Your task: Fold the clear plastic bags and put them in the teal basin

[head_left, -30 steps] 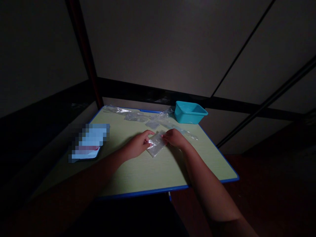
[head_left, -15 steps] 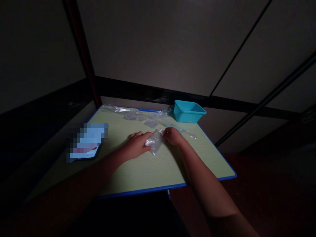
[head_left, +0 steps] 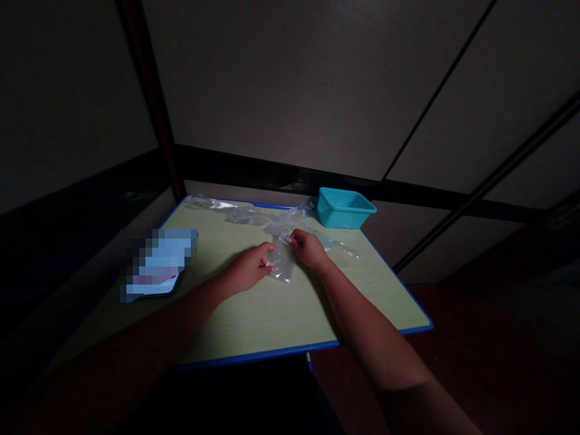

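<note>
Clear plastic bag (head_left: 284, 266), qty 1: was at approx. ctr. of tbl. (head_left: 254, 323), betw. both hands; whether it lay flat or was slightly raised couldn't be told. R hand (head_left: 309, 249): fingertips pinched bag's far end. L hand (head_left: 249, 269): thumb & fingers spread apart at bag's L side, thumb tip at its edge. Clear plastic pcs. (head_left: 247, 217), several: lay along far side of tbl., beyond bag. Turquoise bin (head_left: 344, 217), qty 1: stood upright nr. far R corner. Flat item (head_left: 165, 263), qty 1: lay at L side, pixelated, ID unclear.
</note>
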The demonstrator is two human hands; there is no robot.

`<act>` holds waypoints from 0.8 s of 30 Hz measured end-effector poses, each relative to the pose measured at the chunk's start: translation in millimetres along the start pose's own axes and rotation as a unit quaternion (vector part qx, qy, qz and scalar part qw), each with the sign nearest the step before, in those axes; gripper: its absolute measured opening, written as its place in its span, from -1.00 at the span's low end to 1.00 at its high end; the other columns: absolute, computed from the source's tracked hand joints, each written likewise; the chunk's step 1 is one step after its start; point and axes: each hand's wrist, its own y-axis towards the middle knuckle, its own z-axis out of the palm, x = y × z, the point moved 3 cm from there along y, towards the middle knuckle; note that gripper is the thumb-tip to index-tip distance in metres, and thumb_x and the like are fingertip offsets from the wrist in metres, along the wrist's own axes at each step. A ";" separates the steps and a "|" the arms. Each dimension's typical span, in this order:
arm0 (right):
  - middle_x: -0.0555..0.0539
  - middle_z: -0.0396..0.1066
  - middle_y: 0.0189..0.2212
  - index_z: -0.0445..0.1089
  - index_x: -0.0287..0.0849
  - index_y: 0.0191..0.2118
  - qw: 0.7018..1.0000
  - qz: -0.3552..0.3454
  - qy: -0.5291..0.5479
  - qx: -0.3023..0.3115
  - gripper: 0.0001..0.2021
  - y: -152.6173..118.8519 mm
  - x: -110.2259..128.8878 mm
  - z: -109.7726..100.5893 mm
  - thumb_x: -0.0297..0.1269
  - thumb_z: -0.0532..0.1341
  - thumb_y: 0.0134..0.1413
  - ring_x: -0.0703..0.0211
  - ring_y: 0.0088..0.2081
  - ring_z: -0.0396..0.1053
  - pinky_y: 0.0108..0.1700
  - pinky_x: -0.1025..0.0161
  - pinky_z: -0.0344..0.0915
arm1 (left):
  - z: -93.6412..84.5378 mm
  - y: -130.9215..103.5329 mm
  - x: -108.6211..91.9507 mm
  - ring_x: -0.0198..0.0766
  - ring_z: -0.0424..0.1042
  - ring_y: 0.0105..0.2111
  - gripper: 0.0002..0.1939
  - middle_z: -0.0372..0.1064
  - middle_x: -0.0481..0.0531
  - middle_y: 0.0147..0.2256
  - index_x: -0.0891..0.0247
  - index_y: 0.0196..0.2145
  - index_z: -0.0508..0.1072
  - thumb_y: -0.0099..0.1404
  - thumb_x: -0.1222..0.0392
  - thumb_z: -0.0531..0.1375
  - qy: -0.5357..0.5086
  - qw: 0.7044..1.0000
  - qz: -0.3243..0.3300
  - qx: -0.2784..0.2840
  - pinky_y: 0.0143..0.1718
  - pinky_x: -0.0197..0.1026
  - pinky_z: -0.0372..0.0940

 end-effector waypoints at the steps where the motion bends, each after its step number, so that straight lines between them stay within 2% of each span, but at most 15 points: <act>1: 0.02 0.34 -0.54 0.37 -0.20 -0.35 1.000 -0.001 -0.020 0.000 -0.83 0.2 0.7 2.7 -0.24 0.10 0.09 0.29 -0.51 0.16 -0.46 0.38 -0.02 | 0.5 0.0 0.2 -0.31 0.29 -0.48 -0.64 0.25 -0.15 -0.53 0.27 -0.11 0.33 0.09 0.33 0.20 0.001 1.000 0.001 0.002 -0.43 -0.32 0.15; 6: -0.03 0.42 -0.46 0.39 -0.17 -0.31 0.996 0.007 -0.087 -0.003 -0.83 0.5 1.3 9.2 -0.24 0.09 0.10 0.23 -0.47 0.25 -0.45 0.34 -0.02 | 2.7 -0.4 0.2 -0.32 0.27 -0.48 -0.60 0.25 -0.14 -0.53 0.21 -0.10 0.38 0.06 0.28 0.27 0.058 0.998 0.024 -0.001 -0.44 -0.33 0.12; 10: -0.08 0.47 -0.38 0.39 -0.16 -0.28 0.992 0.014 -0.127 0.006 -0.81 1.1 2.6 10.0 -0.21 0.08 0.12 0.19 -0.40 0.32 -0.42 0.33 0.01 | 3.6 -0.8 -0.8 -0.30 0.29 -0.45 -0.67 0.28 -0.11 -0.51 0.16 -0.15 0.43 0.07 0.28 0.26 0.100 0.995 0.027 -0.010 -0.40 -0.32 0.13; 18: -0.08 0.48 -0.34 0.35 -0.12 -0.22 0.986 0.033 -0.163 0.013 -0.78 0.9 4.4 13.0 -0.13 0.08 0.14 0.14 -0.37 0.37 -0.42 0.31 0.02 | 4.4 -0.2 -3.5 -0.30 0.33 -0.47 -0.79 0.35 -0.08 -0.51 0.21 -0.24 0.47 0.12 0.31 0.20 0.105 0.994 -0.012 -0.010 -0.41 -0.32 0.17; 21: -0.09 0.46 -0.33 0.31 -0.12 -0.16 0.986 0.058 -0.155 -0.017 -0.76 0.9 2.4 7.5 -0.11 0.06 0.15 0.15 -0.38 0.35 -0.42 0.30 0.02 | 4.6 -0.2 -3.7 -0.29 0.35 -0.46 -0.80 0.38 -0.06 -0.49 0.24 -0.25 0.47 0.12 0.32 0.19 0.096 0.995 -0.018 -0.010 -0.42 -0.32 0.19; 24: -0.10 0.43 -0.32 0.28 -0.15 -0.15 0.987 0.056 -0.132 -0.079 -0.76 -1.9 5.2 -5.3 -0.16 -0.01 0.20 0.17 -0.39 0.31 -0.40 0.30 0.03 | 4.8 -0.4 -3.9 -0.28 0.36 -0.46 -0.80 0.38 -0.04 -0.48 0.26 -0.25 0.47 0.12 0.31 0.19 0.102 0.995 -0.014 -0.011 -0.42 -0.31 0.20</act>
